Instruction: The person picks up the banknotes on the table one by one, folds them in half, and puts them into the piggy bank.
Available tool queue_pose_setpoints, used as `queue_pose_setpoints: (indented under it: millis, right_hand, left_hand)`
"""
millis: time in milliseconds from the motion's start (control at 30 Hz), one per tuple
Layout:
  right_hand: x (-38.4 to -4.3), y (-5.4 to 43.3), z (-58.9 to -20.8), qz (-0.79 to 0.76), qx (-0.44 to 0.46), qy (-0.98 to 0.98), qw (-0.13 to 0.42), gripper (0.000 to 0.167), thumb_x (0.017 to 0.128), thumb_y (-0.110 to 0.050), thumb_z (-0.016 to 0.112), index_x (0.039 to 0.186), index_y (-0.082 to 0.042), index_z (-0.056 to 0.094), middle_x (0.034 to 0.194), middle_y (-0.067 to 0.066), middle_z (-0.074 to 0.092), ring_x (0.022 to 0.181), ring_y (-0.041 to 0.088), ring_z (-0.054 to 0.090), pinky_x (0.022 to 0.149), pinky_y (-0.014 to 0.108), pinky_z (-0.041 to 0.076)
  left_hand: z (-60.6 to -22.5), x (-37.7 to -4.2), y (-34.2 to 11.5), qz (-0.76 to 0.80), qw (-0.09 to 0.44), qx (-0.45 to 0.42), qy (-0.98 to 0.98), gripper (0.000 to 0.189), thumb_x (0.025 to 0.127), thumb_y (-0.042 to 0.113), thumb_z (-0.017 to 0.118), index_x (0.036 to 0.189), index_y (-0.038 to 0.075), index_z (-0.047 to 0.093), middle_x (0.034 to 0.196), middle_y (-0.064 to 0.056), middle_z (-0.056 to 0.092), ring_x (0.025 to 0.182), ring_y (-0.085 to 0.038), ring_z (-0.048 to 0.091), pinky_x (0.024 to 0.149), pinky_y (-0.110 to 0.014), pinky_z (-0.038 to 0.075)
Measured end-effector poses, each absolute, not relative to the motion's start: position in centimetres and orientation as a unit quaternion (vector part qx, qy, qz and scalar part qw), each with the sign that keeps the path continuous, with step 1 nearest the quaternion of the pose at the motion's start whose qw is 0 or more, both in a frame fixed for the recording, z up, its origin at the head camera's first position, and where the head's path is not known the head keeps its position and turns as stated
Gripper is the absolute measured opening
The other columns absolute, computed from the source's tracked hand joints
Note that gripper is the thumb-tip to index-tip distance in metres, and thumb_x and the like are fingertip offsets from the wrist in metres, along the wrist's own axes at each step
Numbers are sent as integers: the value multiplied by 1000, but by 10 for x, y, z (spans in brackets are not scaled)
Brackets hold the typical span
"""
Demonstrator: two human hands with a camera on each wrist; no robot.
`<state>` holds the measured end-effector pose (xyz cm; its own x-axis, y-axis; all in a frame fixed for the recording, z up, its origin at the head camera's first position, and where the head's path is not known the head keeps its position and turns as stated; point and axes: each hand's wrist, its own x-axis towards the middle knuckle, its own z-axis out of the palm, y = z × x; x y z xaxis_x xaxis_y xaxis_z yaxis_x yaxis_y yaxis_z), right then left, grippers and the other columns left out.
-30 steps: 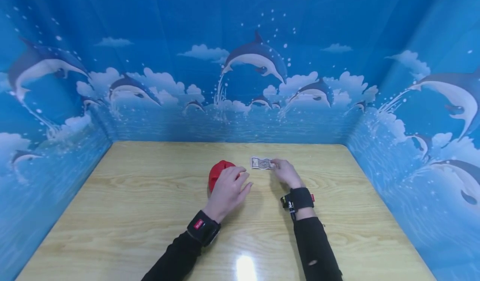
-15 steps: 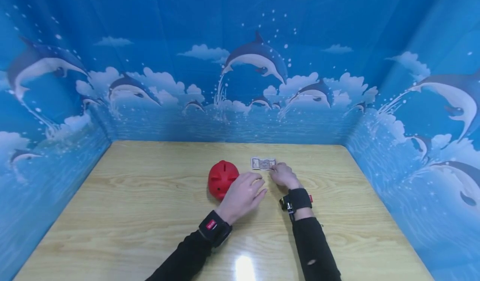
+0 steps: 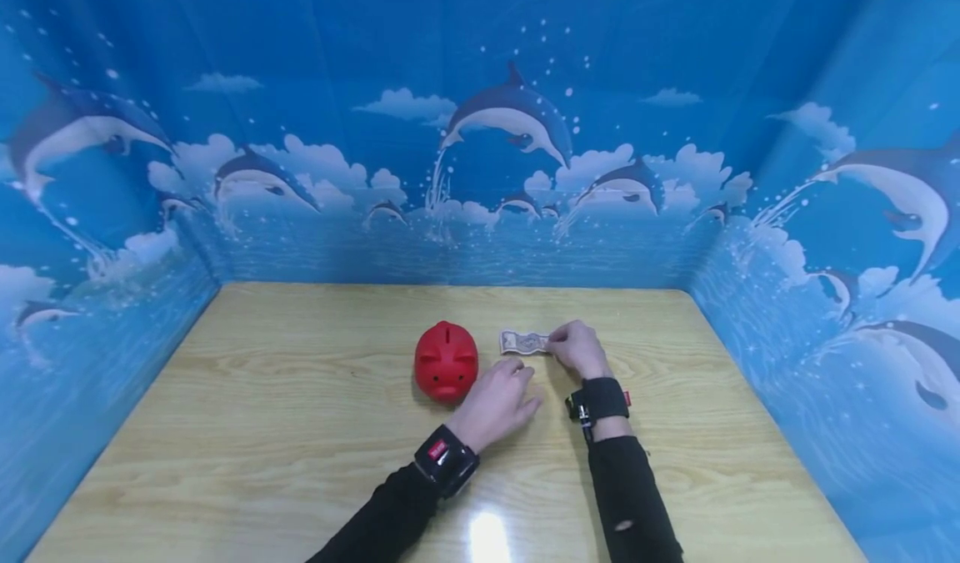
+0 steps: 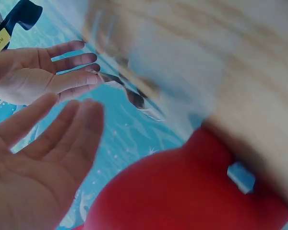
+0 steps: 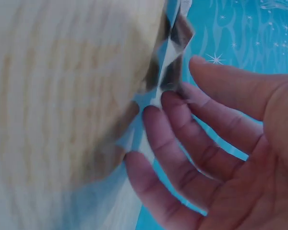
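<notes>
My right hand (image 3: 581, 349) pinches one end of a creased, wavy banknote (image 3: 524, 343) just over the table. In the left wrist view, the note (image 4: 137, 99) stretches out from the thumb and fingers of that hand, its bends showing edge-on. A round red piggy bank (image 3: 446, 363) stands upright to the left, a coin slot in its back and its snout facing me. Beside it on the right is my left hand (image 3: 495, 404), fingers relaxed and holding nothing. The left wrist view has the piggy bank (image 4: 177, 191) large, next to the left hand's fingers.
The pale wood table (image 3: 285, 429) reaches back to a blue curtain (image 3: 465, 246) printed with dolphins. Curtain also hangs along the left and right sides. Each wrist wears a black strap (image 3: 447, 461) with a camera.
My left hand has moved right and toward me, uncovering the piggy bank. The banknote's held end has come slightly toward me with my right hand, and the note now looks wavier.
</notes>
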<state>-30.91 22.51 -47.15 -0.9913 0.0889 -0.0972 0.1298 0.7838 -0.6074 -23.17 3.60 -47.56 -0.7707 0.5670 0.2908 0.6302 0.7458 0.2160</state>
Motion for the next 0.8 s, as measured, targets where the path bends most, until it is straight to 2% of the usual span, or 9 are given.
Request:
queue_pose_setpoints:
  millis: [67,133,333,400,533,700,800]
  right_hand:
    - [-309,225,-472,-328,63,942,29,23,88,-16,70,106,-2,73,108,17,72,97,30,66,86,43,53]
    - [-309,225,-472,-331,64,941,23,24,87,-14,70,108,-1,71,105,18,71,94,30,66,83,42,53]
    - [-309,227,-473,-334,69,939,33,47,86,-8,63,131,0,54,96,17,69,77,23,63,63,30,49]
    - [-309,228,-473,-345,65,935,44,44,86,-7,59,129,3,56,89,16,69,70,20,62,57,26,47]
    - [-309,228,-472,-378,61,922,56,28,89,-8,56,112,4,63,79,16,70,62,20,64,52,24,46]
    - [-308,230,-467,-384,54,920,57,19,93,-11,57,105,1,64,79,17,70,67,25,66,55,25,46]
    - [-307,231,-465,-393,50,916,69,15,93,-9,58,102,1,64,83,17,70,72,27,67,59,28,50]
  left_hand:
    - [-477,-232,37,-151,78,-309,-936,54,90,41,69,131,7,61,130,-13,61,118,-25,59,99,-38,51]
    - [-477,-232,37,-164,49,-295,-940,60,89,43,69,135,7,57,135,-17,57,123,-29,57,104,-42,48]
    - [-477,-234,41,-255,-40,-236,-937,79,87,43,72,147,3,41,149,-23,42,135,-38,45,110,-52,39]
    - [-476,-235,43,-276,-62,-209,-936,81,86,43,71,149,5,38,149,-23,43,136,-39,43,110,-53,39]
    - [-476,-236,44,-293,-80,-173,-937,82,86,46,71,150,8,37,147,-23,44,134,-39,45,107,-53,42]
    - [-476,-239,43,-327,-79,-156,-929,88,85,45,72,154,12,27,149,-22,39,135,-39,44,106,-54,43]
    - [-477,-241,41,-357,-86,-153,-917,96,86,44,71,157,12,15,156,-22,30,141,-38,36,110,-55,39]
